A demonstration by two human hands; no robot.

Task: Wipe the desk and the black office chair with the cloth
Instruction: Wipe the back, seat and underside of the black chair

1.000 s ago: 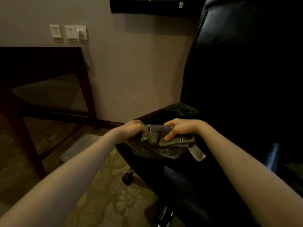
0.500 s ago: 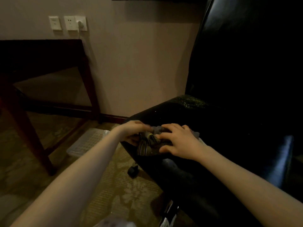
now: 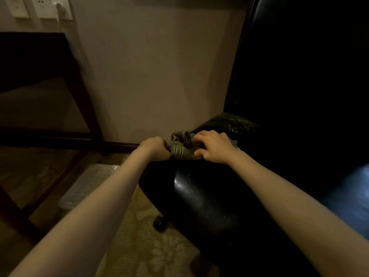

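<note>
Forearms reach forward, bare, toward the black office chair (image 3: 209, 196), whose glossy seat edge catches a small glare nearest the viewer. Beneath that seat edge a dark caster (image 3: 159, 222) stands on patterned beige carpet (image 3: 139, 248). On the chair seat's front left corner lies the cloth (image 3: 180, 149), a grey striped rag bunched into a rumpled wad, and both hands meet on it. The left hand (image 3: 154, 147) is at the chair's left edge with its fingers curled under into a fist against the cloth's left end, gripping it; the fingertips themselves are hidden. The right hand (image 3: 214, 146) lies over the cloth's right part, its fingers bent down onto the top folds and its thumb against the near fold, so the cloth is held between them. Beyond the hands the seat surface shows a speckled sheen, and the chair's tall back rises dark at the right. On the floor to the left of the chair sits a pale translucent plastic object (image 3: 89, 182); what it is cannot be made out. Farther left of the chair stands the dark wooden desk (image 3: 40, 52), seen from below its top, one leg running down to the skirting. Behind the chair is a plain beige wall (image 3: 159, 66), with white sockets (image 3: 50, 7) high above the desk.
</note>
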